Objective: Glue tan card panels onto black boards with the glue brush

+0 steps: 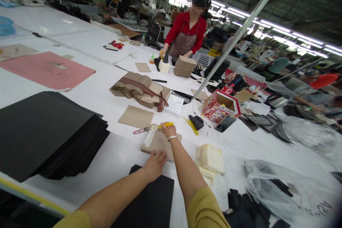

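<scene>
My right hand is closed around a brush with a yellow handle. Its whitish head rests near the far left corner of a small stack of grey-brown cardboard pieces. A wet white streak, like glue, lies along the stack's left edge. Fingers spread, my left hand lies flat on the near side of the top piece. Just beyond the stack is a pair of pink-handled snips. A black sheet lies beneath my left forearm, partly hidden by it.
A thick pile of black sheets stands at left. Bundled cardboard, a single cardboard piece and a red box lie beyond. At right are a yellowed plastic container and a clear bag. A co-worker stands opposite.
</scene>
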`<state>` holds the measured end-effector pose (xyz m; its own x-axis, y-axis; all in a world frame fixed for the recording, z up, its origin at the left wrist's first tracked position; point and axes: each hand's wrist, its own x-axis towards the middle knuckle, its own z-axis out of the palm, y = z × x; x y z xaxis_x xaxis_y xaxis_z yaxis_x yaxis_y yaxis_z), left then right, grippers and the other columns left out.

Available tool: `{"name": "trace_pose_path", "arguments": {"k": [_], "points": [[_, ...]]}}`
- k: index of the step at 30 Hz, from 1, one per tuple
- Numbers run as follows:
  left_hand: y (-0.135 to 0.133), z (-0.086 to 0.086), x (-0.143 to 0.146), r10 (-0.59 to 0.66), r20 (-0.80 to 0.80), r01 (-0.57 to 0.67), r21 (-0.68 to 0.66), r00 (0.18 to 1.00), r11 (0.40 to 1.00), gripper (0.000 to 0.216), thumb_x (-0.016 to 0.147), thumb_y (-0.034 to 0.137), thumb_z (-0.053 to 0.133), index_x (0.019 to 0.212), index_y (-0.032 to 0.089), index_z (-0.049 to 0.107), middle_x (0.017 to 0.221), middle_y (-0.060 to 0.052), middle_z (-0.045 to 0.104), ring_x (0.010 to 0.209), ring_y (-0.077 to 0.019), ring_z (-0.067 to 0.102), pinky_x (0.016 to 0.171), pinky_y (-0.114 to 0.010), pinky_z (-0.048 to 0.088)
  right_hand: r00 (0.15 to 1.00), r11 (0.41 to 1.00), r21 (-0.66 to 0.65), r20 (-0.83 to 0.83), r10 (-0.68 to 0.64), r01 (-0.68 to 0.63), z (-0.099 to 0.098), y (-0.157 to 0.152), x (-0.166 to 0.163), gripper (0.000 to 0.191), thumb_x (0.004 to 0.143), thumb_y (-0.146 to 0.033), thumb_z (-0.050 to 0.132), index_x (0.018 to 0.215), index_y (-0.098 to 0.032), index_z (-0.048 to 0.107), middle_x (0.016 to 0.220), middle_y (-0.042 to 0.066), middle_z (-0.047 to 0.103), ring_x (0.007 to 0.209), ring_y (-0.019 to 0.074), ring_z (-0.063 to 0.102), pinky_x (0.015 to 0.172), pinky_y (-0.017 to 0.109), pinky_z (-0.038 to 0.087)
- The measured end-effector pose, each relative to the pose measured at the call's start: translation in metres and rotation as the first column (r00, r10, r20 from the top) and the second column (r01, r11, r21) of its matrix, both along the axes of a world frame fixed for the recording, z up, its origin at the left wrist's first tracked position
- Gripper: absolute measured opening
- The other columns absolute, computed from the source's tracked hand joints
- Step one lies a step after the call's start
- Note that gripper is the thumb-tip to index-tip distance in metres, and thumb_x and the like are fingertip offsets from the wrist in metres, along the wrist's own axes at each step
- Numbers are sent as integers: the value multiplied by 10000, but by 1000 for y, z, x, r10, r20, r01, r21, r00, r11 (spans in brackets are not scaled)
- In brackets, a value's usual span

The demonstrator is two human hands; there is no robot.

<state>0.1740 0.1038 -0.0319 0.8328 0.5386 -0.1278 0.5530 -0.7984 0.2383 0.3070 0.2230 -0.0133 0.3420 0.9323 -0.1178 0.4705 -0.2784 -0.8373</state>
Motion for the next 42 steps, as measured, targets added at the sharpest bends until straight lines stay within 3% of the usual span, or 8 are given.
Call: {"name": "trace_pose_path", "arguments": {"k": [11, 18, 22, 31, 35, 38, 40, 42], "points": [[14, 9, 17, 28, -29, -26, 66, 999, 997, 413, 810, 294, 446, 1213, 203, 448, 1306, -115, 421, 1077, -266, 422, 812, -438, 354, 943, 969, 55, 223, -246, 240, 11, -89, 108, 245, 755, -384, 477, 735, -187, 621, 581, 17, 603, 545, 137, 559, 539, 236, 423], [36, 15, 42, 4, -48, -3, 15, 999, 1000, 267, 790, 250, 486, 1014, 124, 560, 1014, -142, 548, 948, -252, 482, 736, -350, 397, 788, 922, 63, 543, 290, -383, 10, -171, 80, 273, 796, -421, 484, 865, -210, 643, 781, 56, 593, 722, 155, 540, 704, 272, 429], [38, 11, 41, -15, -4, 15, 18, 1000, 1000, 276, 756, 289, 554, 975, 122, 575, 998, -141, 549, 976, -261, 478, 780, -365, 399, 762, 891, 55, 543, 352, -451, 11, -230, 57, 274, 815, -403, 476, 945, -219, 633, 786, 61, 586, 725, 157, 540, 696, 278, 443], [37, 28, 35, -79, -12, 79, -46, 997, 996, 136, 763, 207, 508, 777, 132, 620, 820, -102, 597, 811, -199, 564, 731, -303, 429, 959, 922, 293, 45, -279, 254, 57, -290, 42, 348, 855, -379, 408, 1121, -179, 508, 866, 44, 632, 592, 109, 598, 625, 276, 514], [28, 58, 22, 37, 111, -41, 32, 993, 999, 192, 757, 103, 421, 860, 135, 580, 906, -114, 583, 880, -205, 541, 739, -311, 417, 959, 924, 259, -100, -263, 281, 66, -296, 26, 336, 872, -400, 354, 1097, -170, 450, 807, 26, 630, 575, 103, 608, 581, 255, 516], [19, 87, -1, 351, 427, -385, -7, 833, 923, 142, 707, 115, 446, 800, 153, 545, 866, -84, 573, 872, -196, 526, 736, -301, 411, 982, 945, 270, -87, -168, 186, 61, -290, 9, 249, 870, -384, 361, 1001, -184, 430, 852, 37, 621, 651, 116, 621, 624, 265, 511], [9, 104, -20, 570, 596, -548, -245, 566, 800, 83, 654, 136, 486, 726, 160, 519, 741, -32, 562, 756, -164, 534, 701, -281, 416, 989, 954, 264, -36, -141, 145, 55, -281, -4, 214, 857, -376, 386, 959, -192, 426, 857, 34, 610, 699, 132, 622, 648, 274, 497], [-5, 115, -38, 739, 623, -493, -573, 256, 654, 96, 612, 172, 528, 705, 158, 507, 651, 14, 540, 645, -132, 525, 653, -270, 425, 987, 957, 244, 9, -163, 156, 47, -271, -17, 204, 841, -378, 404, 931, -197, 429, 823, 23, 599, 717, 145, 618, 652, 275, 480]]}}
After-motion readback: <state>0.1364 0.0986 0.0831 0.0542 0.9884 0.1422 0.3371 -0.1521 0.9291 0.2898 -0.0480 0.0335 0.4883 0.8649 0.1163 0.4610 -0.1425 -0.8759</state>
